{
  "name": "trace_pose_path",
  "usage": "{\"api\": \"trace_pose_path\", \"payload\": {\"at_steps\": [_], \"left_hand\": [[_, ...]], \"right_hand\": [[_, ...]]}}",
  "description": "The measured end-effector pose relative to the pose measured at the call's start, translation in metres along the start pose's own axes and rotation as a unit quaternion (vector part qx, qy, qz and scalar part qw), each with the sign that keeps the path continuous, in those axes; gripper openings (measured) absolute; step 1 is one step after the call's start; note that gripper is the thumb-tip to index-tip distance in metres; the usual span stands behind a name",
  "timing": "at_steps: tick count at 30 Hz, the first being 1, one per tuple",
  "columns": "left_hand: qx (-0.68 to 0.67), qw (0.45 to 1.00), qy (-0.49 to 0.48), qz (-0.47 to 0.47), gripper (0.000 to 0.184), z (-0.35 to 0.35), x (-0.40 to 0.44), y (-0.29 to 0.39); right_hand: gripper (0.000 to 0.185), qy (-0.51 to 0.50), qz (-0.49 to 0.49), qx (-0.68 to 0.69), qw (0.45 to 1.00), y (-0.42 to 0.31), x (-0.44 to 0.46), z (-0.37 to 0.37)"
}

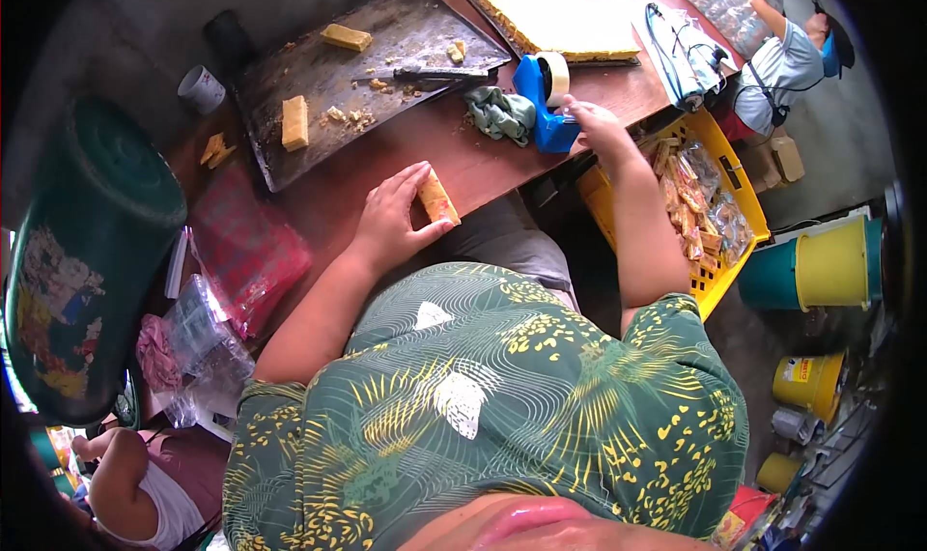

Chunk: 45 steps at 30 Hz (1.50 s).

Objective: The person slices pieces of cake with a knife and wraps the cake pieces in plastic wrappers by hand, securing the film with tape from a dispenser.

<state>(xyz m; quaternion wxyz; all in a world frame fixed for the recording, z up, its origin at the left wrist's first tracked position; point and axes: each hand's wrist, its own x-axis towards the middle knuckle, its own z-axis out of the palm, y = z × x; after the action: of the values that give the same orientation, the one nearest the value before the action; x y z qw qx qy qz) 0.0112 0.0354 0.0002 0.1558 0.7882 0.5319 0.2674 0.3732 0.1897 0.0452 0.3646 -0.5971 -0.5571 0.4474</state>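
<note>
My left hand (391, 221) is closed around a wrapped yellow cake bar (437, 197) at the table's near edge, thumb on one end and fingers along its side. At the cutting end of a blue tape dispenser (547, 112), my right hand (597, 129) pinches what looks like the end of the clear tape; the strip itself hardly shows. A roll of tape (554, 78) sits in the dispenser. Beside it lies a crumpled grey-green cloth (500, 114). Two unwrapped cake bars, one upper (346, 37) and one lower (294, 123), rest on a dark baking tray (386, 83).
A knife (435, 73) and crumbs lie on the tray. Behind is a large slab of yellow cake (550, 15). A yellow crate (710, 295) of wrapped bars stands right, a green bin (92, 252) left. Other people are at far right (777, 78) and lower left (159, 488).
</note>
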Motion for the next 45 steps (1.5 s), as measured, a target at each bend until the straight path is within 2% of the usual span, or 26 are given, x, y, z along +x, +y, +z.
{"api": "trace_pose_path", "payload": {"at_steps": [2,3,6,9,11,13,14,16,17,18,19,20,22,25,28,29,30,32,34,36,38,39,40,42,45], "left_hand": [[-0.019,1.000,0.007,0.009,0.086,0.002,0.000,-0.002],[-0.026,1.000,0.012,0.011,0.084,0.001,0.000,-0.003],[-0.021,0.999,0.022,0.022,0.081,-0.002,-0.003,0.001],[-0.019,0.999,0.029,0.024,0.076,0.001,-0.004,-0.003],[-0.025,0.999,0.024,0.023,0.074,0.001,-0.004,-0.004],[-0.031,0.999,0.023,0.020,0.071,0.002,-0.003,-0.005],[-0.032,0.999,0.023,0.016,0.071,0.003,-0.004,-0.005],[-0.033,0.999,0.023,0.016,0.071,0.003,-0.003,-0.006],[-0.030,0.999,0.022,0.014,0.069,0.002,-0.002,-0.004],[-0.028,0.999,0.024,0.013,0.067,0.000,-0.002,-0.002],[-0.026,0.999,0.026,0.014,0.066,-0.001,-0.002,0.000],[-0.040,0.999,0.029,0.015,0.064,-0.001,-0.001,-0.001],[-0.069,0.997,0.036,0.018,0.061,0.002,-0.001,-0.008],[-0.077,0.996,0.030,0.017,0.065,0.003,-0.001,-0.016],[-0.056,0.997,0.042,0.026,0.063,0.004,0.000,-0.011],[-0.044,0.997,0.054,0.037,0.061,0.004,0.000,-0.008],[-0.033,0.996,0.066,0.047,0.058,0.004,-0.001,-0.006],[-0.038,0.995,0.077,0.046,0.052,0.003,-0.001,-0.006],[-0.048,0.995,0.075,0.036,0.050,0.003,-0.001,-0.007],[-0.068,0.994,0.073,0.031,0.048,0.004,0.001,-0.007],[-0.069,0.994,0.071,0.036,0.048,0.004,0.003,-0.007],[-0.060,0.994,0.080,0.040,0.048,0.003,0.003,-0.005],[-0.065,0.994,0.078,0.041,0.049,0.002,0.003,-0.004],[-0.074,0.994,0.070,0.043,0.049,0.001,0.002,-0.004],[-0.085,0.994,0.063,0.040,0.049,0.000,0.003,-0.006]], "right_hand": [[0.037,-0.003,-0.089,-0.013,0.996,0.023,0.016,0.012],[0.033,0.143,-0.206,-0.070,0.966,0.007,-0.010,0.031],[0.029,0.204,-0.381,-0.239,0.870,-0.003,-0.043,0.031],[0.030,0.222,-0.319,-0.364,0.846,0.040,-0.048,0.017],[0.034,0.201,-0.297,-0.357,0.863,0.063,-0.050,0.015],[0.034,0.140,-0.276,-0.306,0.900,0.050,-0.064,0.030],[0.028,0.048,-0.199,-0.210,0.956,0.034,-0.077,0.050],[0.019,-0.096,-0.264,-0.145,0.949,0.017,-0.096,0.091],[0.017,-0.148,-0.312,-0.160,0.925,0.007,-0.107,0.109],[0.016,-0.203,-0.327,-0.119,0.915,0.001,-0.115,0.125],[0.017,-0.246,-0.334,-0.071,0.907,-0.001,-0.117,0.138],[0.015,-0.230,-0.382,-0.106,0.889,0.001,-0.111,0.147],[0.026,-0.267,-0.258,-0.089,0.924,-0.002,-0.099,0.154],[0.042,-0.212,-0.188,-0.073,0.956,-0.020,-0.087,0.160],[0.052,-0.164,-0.260,-0.136,0.942,-0.023,-0.074,0.162],[0.048,-0.144,-0.310,-0.157,0.927,-0.024,-0.072,0.156],[0.045,-0.130,-0.335,-0.109,0.927,-0.028,-0.072,0.145],[0.039,-0.007,-0.311,-0.087,0.946,-0.045,-0.076,0.109],[0.037,0.117,-0.270,0.003,0.956,-0.042,-0.060,0.059],[0.026,0.216,-0.261,-0.107,0.935,-0.003,-0.021,0.006],[0.030,0.113,-0.164,-0.035,0.979,0.036,0.010,-0.018],[0.033,0.059,-0.115,0.003,0.992,0.027,0.010,-0.018],[0.041,0.031,0.002,-0.049,0.998,0.011,0.002,-0.018],[0.050,-0.025,0.046,-0.043,0.998,0.015,0.019,-0.008],[0.056,0.000,0.029,-0.124,0.992,0.014,0.035,0.000]]}}
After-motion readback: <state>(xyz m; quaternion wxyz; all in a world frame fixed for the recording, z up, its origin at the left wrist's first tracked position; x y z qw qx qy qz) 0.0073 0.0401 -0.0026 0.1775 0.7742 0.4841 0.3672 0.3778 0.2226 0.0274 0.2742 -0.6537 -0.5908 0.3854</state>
